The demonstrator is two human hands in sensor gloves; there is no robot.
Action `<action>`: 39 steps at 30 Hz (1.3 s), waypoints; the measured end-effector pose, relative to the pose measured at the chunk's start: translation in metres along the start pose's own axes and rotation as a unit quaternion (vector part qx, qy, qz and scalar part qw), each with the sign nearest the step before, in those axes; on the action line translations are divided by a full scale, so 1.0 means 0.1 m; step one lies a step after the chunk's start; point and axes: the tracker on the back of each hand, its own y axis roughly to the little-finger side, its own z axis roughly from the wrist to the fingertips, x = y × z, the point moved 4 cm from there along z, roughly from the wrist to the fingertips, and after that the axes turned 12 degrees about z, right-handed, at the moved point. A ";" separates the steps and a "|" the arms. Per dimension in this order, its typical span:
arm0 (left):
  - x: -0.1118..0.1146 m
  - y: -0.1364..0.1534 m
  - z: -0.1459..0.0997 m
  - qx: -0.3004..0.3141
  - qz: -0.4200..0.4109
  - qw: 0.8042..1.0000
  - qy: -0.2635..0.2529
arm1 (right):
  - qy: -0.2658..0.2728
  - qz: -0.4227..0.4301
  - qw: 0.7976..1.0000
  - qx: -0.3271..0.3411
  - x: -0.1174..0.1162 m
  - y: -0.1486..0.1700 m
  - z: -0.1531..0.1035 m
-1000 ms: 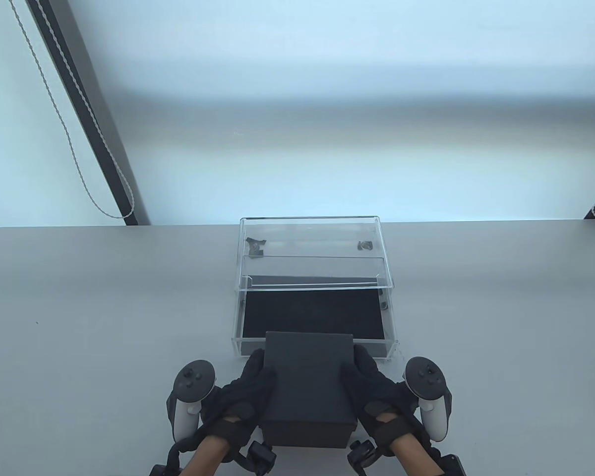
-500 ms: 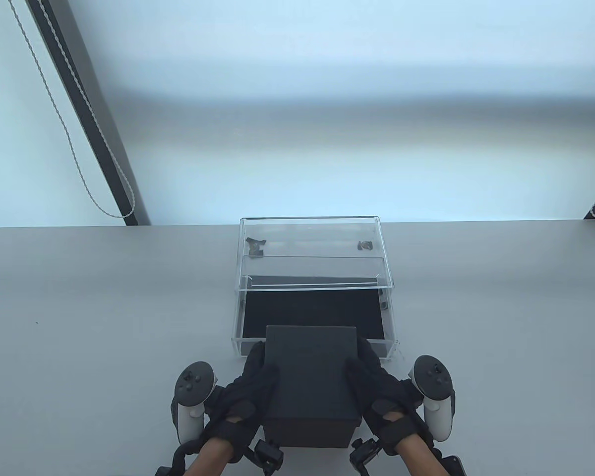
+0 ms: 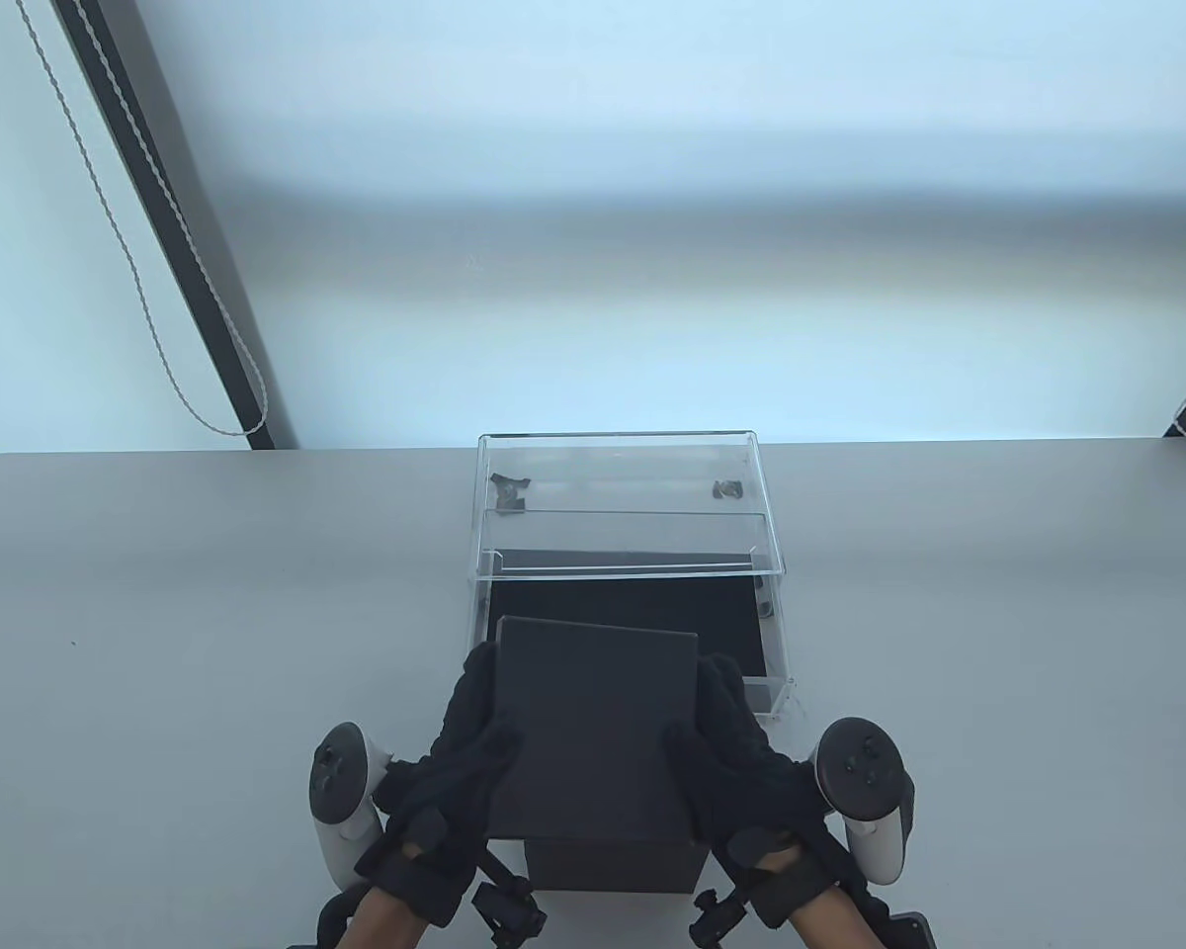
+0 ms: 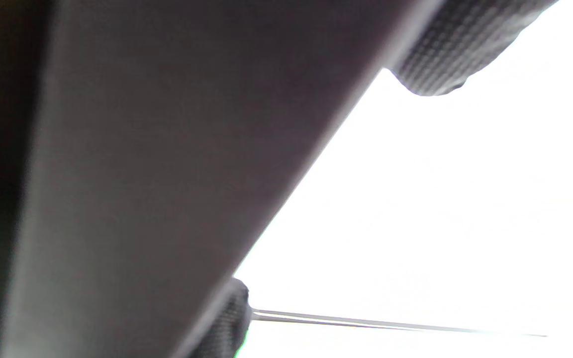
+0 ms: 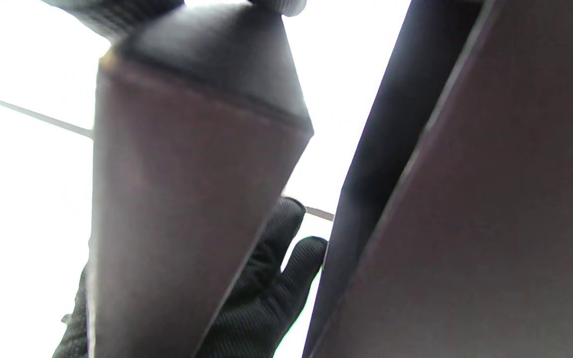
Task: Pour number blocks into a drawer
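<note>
Bright backlight overexposes both wrist views; close surfaces blur.

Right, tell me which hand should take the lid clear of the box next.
Left, probably. The left hand grips the raised, tilted lid higher along its side, while the right hand sits lower, nearer the box base, so it could steady that. Both grip now.

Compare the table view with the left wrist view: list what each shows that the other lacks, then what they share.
Only the table view: the clear acrylic drawer unit, its pulled-out drawer with black liner, the grey table, the right hand and both trackers. Only the left wrist view: a close, blurred underside look at the box, with a thin line behind. Both: the dark grey rectangular box, gripped by the left hand.
</note>
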 end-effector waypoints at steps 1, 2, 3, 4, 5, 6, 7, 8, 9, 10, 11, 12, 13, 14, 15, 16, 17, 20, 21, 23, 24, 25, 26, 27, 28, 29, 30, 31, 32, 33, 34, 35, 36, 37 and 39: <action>0.01 0.00 0.00 0.005 -0.024 1.000 0.004 | -0.001 0.003 1.000 0.000 -0.02 -0.01 0.00; 0.02 0.01 0.01 0.009 -0.040 0.999 0.008 | -0.003 0.005 1.000 0.000 -0.02 0.00 0.00; 0.03 0.01 0.01 0.009 -0.056 0.998 0.014 | -0.004 0.005 1.000 0.000 -0.03 0.00 -0.01; 0.04 0.02 0.02 0.012 -0.068 0.997 0.017 | -0.004 0.005 1.000 0.000 -0.03 0.00 -0.01; 0.05 0.02 0.02 0.016 -0.074 0.997 0.019 | -0.004 0.003 1.000 0.000 -0.03 -0.01 -0.01; 0.06 0.02 0.02 0.019 -0.080 0.996 0.021 | -0.005 0.001 1.000 0.000 -0.03 -0.01 -0.01; 0.07 0.02 0.03 0.023 -0.094 0.995 0.025 | -0.006 -0.002 1.000 0.000 -0.03 -0.01 -0.01; 0.08 0.02 0.03 0.024 -0.118 0.992 0.028 | -0.006 -0.003 1.000 -0.001 -0.03 -0.02 -0.01; 0.09 0.02 0.03 0.024 -0.133 0.990 0.028 | -0.007 -0.002 1.000 -0.001 -0.03 -0.02 -0.01; 0.09 0.02 0.03 0.027 -0.151 0.988 0.028 | -0.009 0.000 1.000 -0.001 -0.04 -0.02 -0.01; 0.10 0.01 0.03 0.032 -0.167 0.985 0.028 | -0.011 0.001 1.000 -0.002 -0.06 -0.01 -0.01; 0.10 0.00 0.03 0.036 -0.172 0.984 0.029 | -0.013 0.000 1.000 -0.004 -0.06 -0.01 -0.01; 0.10 -0.01 0.03 0.040 -0.174 0.983 0.029 | -0.015 -0.001 1.000 -0.004 -0.07 0.00 -0.01; 0.10 -0.03 0.03 0.043 -0.173 0.983 0.029 | -0.016 -0.003 1.000 -0.004 -0.08 0.00 -0.01; 0.09 -0.04 0.03 0.045 -0.167 0.985 0.025 | -0.016 -0.006 1.000 -0.003 -0.08 0.00 -0.01; 0.07 -0.05 0.03 0.047 -0.164 0.985 0.022 | -0.016 -0.007 1.000 -0.003 -0.08 0.00 -0.01; 0.06 -0.06 0.03 0.048 -0.161 0.986 0.018 | -0.016 -0.008 1.000 -0.003 -0.08 0.00 -0.01; -0.01 -0.08 0.03 0.050 -0.166 0.985 0.002 | -0.018 -0.016 1.000 -0.003 -0.09 -0.01 -0.01; -0.03 -0.08 0.02 0.052 -0.166 0.985 -0.001 | -0.017 -0.017 1.000 -0.003 -0.09 0.00 -0.01; -0.11 -0.11 0.02 0.055 -0.156 0.986 -0.011 | -0.014 -0.020 1.000 -0.006 -0.07 0.00 -0.01; -0.13 -0.12 0.02 0.057 -0.152 0.987 -0.016 | -0.012 -0.020 1.000 -0.006 -0.06 0.00 -0.01; -0.18 -0.14 0.01 0.060 -0.146 0.987 -0.024 | -0.010 -0.021 1.000 -0.006 -0.05 0.00 0.00; -0.23 -0.15 0.01 0.064 -0.142 0.987 -0.032 | -0.008 -0.022 1.000 -0.006 -0.04 0.00 0.00; -0.28 -0.17 0.01 0.066 -0.138 0.987 -0.038 | -0.007 -0.022 1.000 -0.006 -0.03 0.00 0.00; -0.33 -0.19 0.00 0.070 -0.133 0.988 -0.046 | -0.004 -0.024 1.000 -0.007 -0.01 0.00 0.00; -0.39 -0.21 -0.01 0.075 -0.125 0.988 -0.055 | 0.002 -0.025 1.000 -0.005 0.00 0.00 0.00; -0.44 -0.23 -0.02 0.078 -0.120 0.988 -0.061 | 0.004 -0.025 1.000 -0.004 0.01 0.00 0.00; -0.49 -0.25 -0.02 0.081 -0.113 0.988 -0.068 | 0.004 -0.026 1.000 -0.005 0.02 0.00 0.00; -0.56 -0.28 -0.04 0.084 -0.098 0.988 -0.080 | 0.005 -0.027 1.000 -0.006 0.02 0.00 0.01; -0.62 -0.31 -0.05 0.090 -0.080 0.989 -0.090 | 0.006 -0.027 1.000 -0.006 0.03 0.00 0.01; -0.69 -0.34 -0.06 0.098 -0.063 0.988 -0.099 | 0.009 -0.026 1.000 -0.005 0.04 0.01 0.01; -0.72 -0.35 -0.07 0.101 -0.057 0.988 -0.102 | 0.010 -0.026 1.000 -0.006 0.04 0.01 0.01; -0.78 -0.38 -0.09 0.105 -0.048 0.987 -0.110 | 0.010 -0.026 1.000 -0.006 0.04 0.01 0.01; -0.83 -0.40 -0.10 0.108 -0.041 0.986 -0.117 | 0.010 -0.026 1.000 -0.007 0.04 0.01 0.01; -0.95 -0.44 -0.13 0.113 -0.026 0.984 -0.134 | 0.010 -0.028 1.000 -0.007 0.04 0.01 0.01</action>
